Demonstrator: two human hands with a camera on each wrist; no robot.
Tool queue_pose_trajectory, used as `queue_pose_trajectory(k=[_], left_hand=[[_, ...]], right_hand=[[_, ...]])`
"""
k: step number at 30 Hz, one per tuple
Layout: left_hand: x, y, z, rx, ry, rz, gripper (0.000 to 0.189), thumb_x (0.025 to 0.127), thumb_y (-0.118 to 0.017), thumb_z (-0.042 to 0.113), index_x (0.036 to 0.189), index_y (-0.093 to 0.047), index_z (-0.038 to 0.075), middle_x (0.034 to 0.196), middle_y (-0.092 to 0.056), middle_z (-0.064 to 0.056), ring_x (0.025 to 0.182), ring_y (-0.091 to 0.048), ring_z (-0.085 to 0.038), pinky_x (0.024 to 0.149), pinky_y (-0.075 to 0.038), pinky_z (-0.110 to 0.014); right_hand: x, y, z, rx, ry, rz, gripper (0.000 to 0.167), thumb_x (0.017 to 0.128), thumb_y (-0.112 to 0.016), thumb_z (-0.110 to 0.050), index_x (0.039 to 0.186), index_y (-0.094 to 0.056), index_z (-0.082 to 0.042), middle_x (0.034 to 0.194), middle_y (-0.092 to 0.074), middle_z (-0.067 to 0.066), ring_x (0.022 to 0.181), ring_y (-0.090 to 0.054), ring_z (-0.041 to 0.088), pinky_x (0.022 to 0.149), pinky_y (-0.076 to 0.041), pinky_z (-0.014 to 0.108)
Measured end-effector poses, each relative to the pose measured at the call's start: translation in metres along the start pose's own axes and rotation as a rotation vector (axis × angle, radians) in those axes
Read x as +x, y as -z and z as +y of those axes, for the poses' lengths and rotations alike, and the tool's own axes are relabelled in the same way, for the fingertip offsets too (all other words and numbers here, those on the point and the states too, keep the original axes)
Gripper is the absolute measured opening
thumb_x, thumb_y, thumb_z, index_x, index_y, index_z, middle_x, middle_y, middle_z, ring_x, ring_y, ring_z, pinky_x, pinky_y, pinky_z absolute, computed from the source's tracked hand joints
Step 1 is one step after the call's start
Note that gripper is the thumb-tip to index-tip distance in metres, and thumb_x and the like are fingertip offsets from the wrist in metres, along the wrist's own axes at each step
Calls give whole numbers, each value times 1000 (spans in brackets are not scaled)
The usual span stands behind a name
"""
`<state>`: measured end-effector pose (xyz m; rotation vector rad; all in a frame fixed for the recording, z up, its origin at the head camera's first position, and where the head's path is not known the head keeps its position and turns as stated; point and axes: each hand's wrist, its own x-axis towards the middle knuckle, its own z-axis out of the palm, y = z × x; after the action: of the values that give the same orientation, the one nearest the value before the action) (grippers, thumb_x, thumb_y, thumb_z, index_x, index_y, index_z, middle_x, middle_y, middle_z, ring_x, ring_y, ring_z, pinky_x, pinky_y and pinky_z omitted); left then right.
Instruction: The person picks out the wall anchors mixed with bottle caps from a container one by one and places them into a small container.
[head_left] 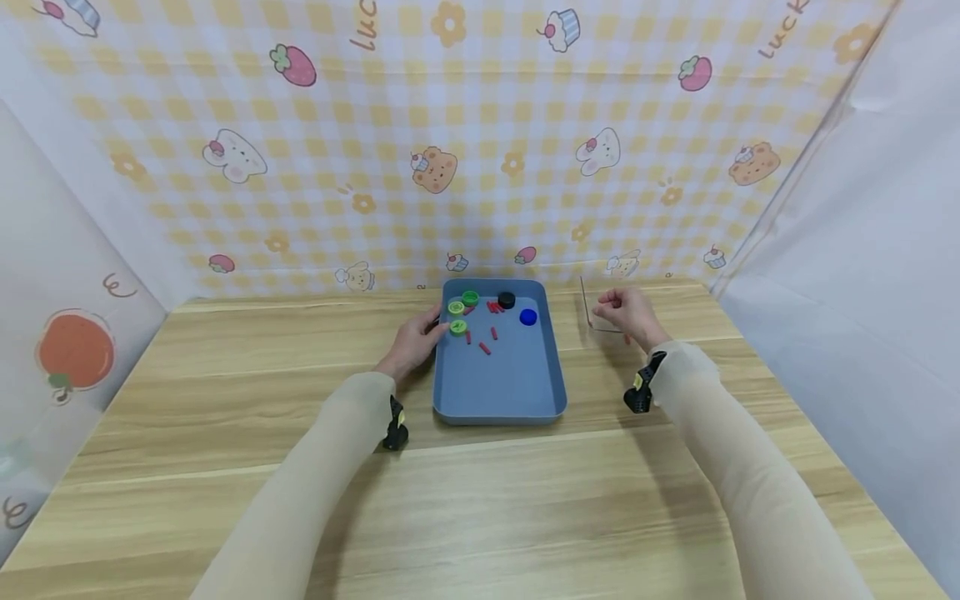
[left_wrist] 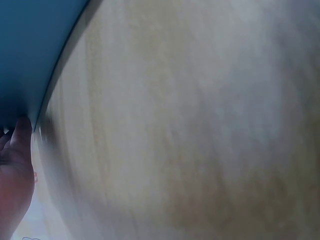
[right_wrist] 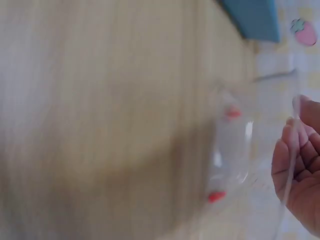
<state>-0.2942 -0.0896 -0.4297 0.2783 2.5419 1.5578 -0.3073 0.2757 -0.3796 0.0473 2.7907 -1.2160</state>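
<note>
A blue-grey tray (head_left: pixel 501 392) lies on the table, holding several small red sticks (head_left: pixel 485 348), green round caps (head_left: pixel 458 327), a black cap (head_left: pixel 506 300) and a blue cap (head_left: pixel 528 317). My left hand (head_left: pixel 414 343) holds the tray's left side, its thumb at the rim; the left wrist view shows only part of this hand (left_wrist: pixel 14 172). Right of the tray, my right hand (head_left: pixel 628 313) pinches a thin edge of a clear plastic thing (right_wrist: pixel 232 145), whose full shape I cannot tell. Red bits (right_wrist: pixel 216 196) show at its lower part.
Wooden table (head_left: pixel 480 508) runs under everything. A checked cloth (head_left: pixel 495 208) with cartoon prints hangs close behind the tray, and a white sheet (head_left: pixel 847 275) stands on the right.
</note>
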Motion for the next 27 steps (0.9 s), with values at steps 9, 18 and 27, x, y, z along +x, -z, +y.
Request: queue_pose_trajectory(k=[9, 18, 27], left_hand=[[1, 0, -1, -1, 9, -5, 53, 100, -46, 22, 148, -27, 10, 154, -26, -7, 141, -24, -25, 115, -26, -38], [0, 0, -1, -22, 21, -3, 53, 100, -46, 20, 148, -27, 11, 154, -26, -7, 142, -24, -25, 115, -26, -38], [0, 0, 0, -34, 13, -5, 53, 100, -46, 19, 148, -26, 10, 154, -25, -8, 141, -24, -24, 114, -27, -37]], right_hand=[[6, -31, -62, 204, 117, -23, 33, 92, -60, -16, 120, -57, 2, 108, -61, 16, 100, -57, 32, 88, -51, 37], [12, -81, -85, 212, 157, -163, 28, 90, -63, -9, 113, -59, 7, 77, -58, -1, 69, -52, 12, 74, -51, 33], [17, -103, -81, 92, 185, -269, 28, 87, -63, -3, 113, -60, 8, 74, -57, 2, 65, -50, 11, 67, -48, 28]])
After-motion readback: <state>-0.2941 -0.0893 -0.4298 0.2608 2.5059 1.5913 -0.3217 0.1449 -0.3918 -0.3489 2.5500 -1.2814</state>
